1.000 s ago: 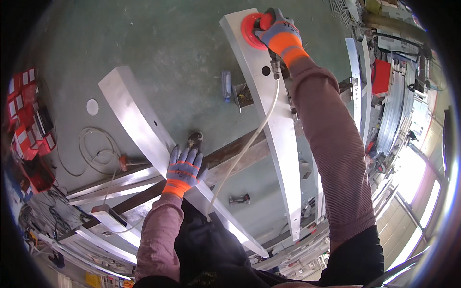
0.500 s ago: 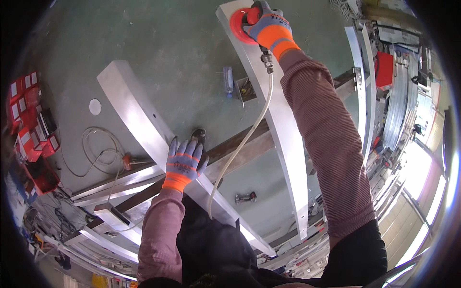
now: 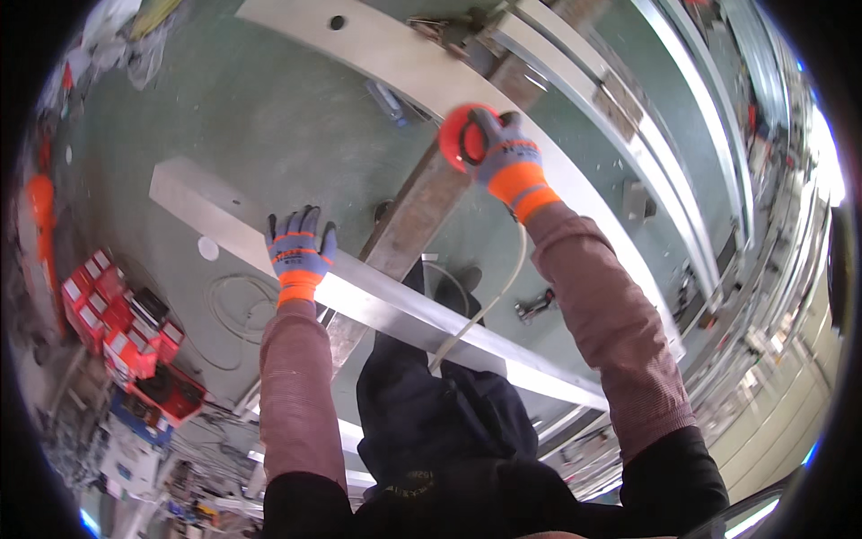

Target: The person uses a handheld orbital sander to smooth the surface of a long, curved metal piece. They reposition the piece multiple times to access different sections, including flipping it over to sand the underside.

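R hand (image 3: 510, 163): grey-and-orange knit glove; fingers curled round body of round red disc sander (image 3: 456, 139).
Sander loc.: at near edge of long curved pale metal far beam (image 3: 404, 63), disc overlapping edge; full contact can't be confirmed.
Far beam surf.: smooth, satin; round dark hole twd. upper L end.
L hand (image 3: 301, 250): matching glove, palm down over straighter silver metal near beam (image 3: 368, 296); fingers slightly spread, nothing pinched.
Near beam surf.: brushed, strong glare mid-length; squared L end, small dark hole.
Crossbar: flat brown-grey metal crossbar (image 3: 409, 220), blotchy; runs under both beams.
Hose: thin cream flexible hose (image 3: 516, 269), curves from below R wrist twd. person's lap.
Boxes: stacked red boxes w/ white labels (image 3: 112, 310), far L; contents n/v.
Tray: open red tray (image 3: 187, 411) beside stack; dark contents, type unclear.
Bottle: clear plastic bottle (image 3: 388, 103), on green-grey floor (image 3: 215, 117).
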Demonstrator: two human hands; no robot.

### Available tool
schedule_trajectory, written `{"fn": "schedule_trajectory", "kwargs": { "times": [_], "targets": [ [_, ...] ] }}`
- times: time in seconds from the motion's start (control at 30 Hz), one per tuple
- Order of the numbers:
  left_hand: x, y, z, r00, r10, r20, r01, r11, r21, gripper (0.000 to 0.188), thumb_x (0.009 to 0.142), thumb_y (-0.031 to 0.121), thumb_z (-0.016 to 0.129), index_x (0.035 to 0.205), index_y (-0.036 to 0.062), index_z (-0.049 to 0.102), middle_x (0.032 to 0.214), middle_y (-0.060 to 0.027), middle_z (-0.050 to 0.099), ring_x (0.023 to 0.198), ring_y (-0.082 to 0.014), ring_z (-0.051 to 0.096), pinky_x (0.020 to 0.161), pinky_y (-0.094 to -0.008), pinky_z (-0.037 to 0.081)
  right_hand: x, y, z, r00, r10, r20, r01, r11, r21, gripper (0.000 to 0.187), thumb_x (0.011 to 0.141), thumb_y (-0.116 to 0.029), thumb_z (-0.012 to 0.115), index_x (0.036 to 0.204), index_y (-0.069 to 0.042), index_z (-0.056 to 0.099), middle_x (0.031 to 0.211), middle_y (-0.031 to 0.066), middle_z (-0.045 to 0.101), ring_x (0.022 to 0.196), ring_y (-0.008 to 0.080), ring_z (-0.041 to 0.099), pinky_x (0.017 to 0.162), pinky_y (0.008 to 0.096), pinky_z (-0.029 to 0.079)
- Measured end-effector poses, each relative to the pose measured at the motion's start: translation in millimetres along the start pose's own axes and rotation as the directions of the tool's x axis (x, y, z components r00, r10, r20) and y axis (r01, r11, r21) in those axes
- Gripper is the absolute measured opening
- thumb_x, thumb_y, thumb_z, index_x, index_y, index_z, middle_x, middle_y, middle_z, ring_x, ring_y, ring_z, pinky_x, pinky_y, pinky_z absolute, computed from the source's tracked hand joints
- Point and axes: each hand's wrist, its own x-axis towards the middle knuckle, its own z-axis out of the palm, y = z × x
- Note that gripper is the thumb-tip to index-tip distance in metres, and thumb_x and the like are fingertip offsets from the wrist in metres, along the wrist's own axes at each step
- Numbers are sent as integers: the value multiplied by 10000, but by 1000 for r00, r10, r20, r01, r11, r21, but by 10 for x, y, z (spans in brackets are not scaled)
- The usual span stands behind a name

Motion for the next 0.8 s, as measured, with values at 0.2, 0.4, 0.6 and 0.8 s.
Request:
{"fn": "schedule_trajectory", "kwargs": {
  "times": [0.2, 0.4, 0.6, 0.8],
  "targets": [
    [213, 640, 247, 979, 198, 38, -196, 979, -56, 654, 831, 415, 713, 1399, 142, 539, 1314, -162, 606, 1216, -362, 555, 1130, -562, 336, -1303, 1624, 246, 933, 357, -47, -342, 918, 202, 743, 730, -326, 790, 1411, -287, 495, 1369, 236, 457, 1104, 467, 629, 945, 480, 552],
    [958, 3322, 317, 673, 698, 245, -716, 698, -23, 985, 770, 528, 759, 1553, 126, 316, 1592, -156, 346, 1466, -359, 329, 1215, -551, 212, -2569, 3124, 626, 700, 709, -85, -643, 678, 355, 736, 749, -351, 829, 1402, -312, 490, 1339, 209, 481, 1135, 448, 625, 974, 482, 537],
    [1418, 4560, 651, 585, 595, 551, -800, 532, 276, 1226, 680, 527, 837, 1617, 177, 128, 1639, -192, 235, 1507, -403, 242, 1219, -576, 192, -4192, 4679, 885, 306, 950, -61, -889, 308, 340, 788, 759, -479, 800, 1440, -220, 499, 1286, 174, 648, 1148, 383, 648, 996, 431, 509],
    [1549, 4989, 478, 460, 444, 769, -846, 481, 229, 1224, 687, 526, 825, 1618, 145, 127, 1594, -235, 318, 1445, -402, 372, 1184, -482, 311, -5405, 4643, 1146, 180, 984, -1, -412, 77, 908, 838, 732, -70, 883, 1433, -115, 425, 1223, 172, 590, 890, 237, 676, 721, 343, 590]
  ]
}}
